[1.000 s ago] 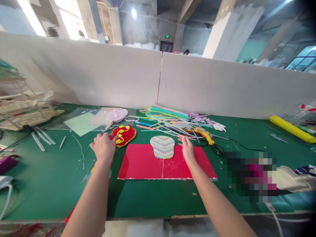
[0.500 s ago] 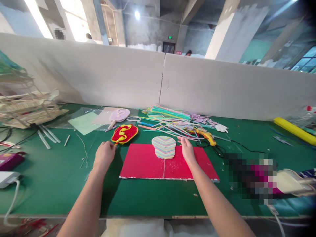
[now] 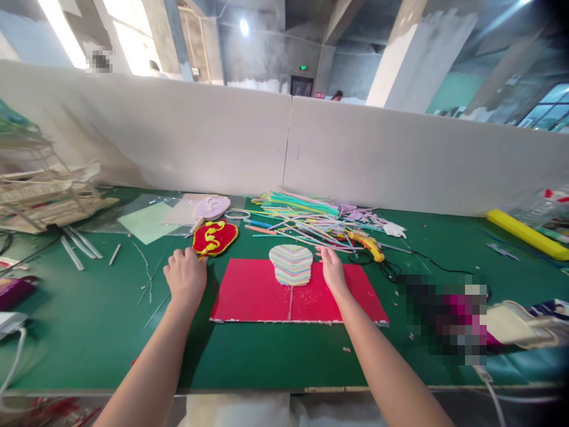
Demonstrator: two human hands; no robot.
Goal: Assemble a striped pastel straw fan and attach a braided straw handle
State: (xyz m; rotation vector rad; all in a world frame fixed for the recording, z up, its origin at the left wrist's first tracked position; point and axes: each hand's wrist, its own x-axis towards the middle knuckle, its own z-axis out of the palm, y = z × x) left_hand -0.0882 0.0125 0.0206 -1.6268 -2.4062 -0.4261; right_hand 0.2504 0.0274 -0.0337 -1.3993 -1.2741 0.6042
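Note:
My left hand [image 3: 185, 276] is closed at the short handle of a red fan-shaped piece [image 3: 229, 238] with yellow trim and a raised yellow curl. The hand partly hides the handle. To the right, a striped pastel fan-shaped panel [image 3: 291, 264] lies on the far half of a red board [image 3: 253, 293]. A thin pale strip runs below it toward the board's near edge. My right hand [image 3: 332, 270] is over the board just right of the striped panel, fingers extended and apart, with nothing visible in it.
Behind the board lie a heap of coloured strips [image 3: 306, 207] and a yellow-handled tool [image 3: 373, 246]. A lilac fan-shaped piece [image 3: 211, 207] and a pale green sheet [image 3: 149, 222] sit back left. A rack [image 3: 48, 196] stands far left; a yellow bar [image 3: 527, 234] lies right.
My left hand and the red fan-shaped piece have shifted slightly left, away from the board. My right hand stays beside the striped panel. The whole view has slid a little.

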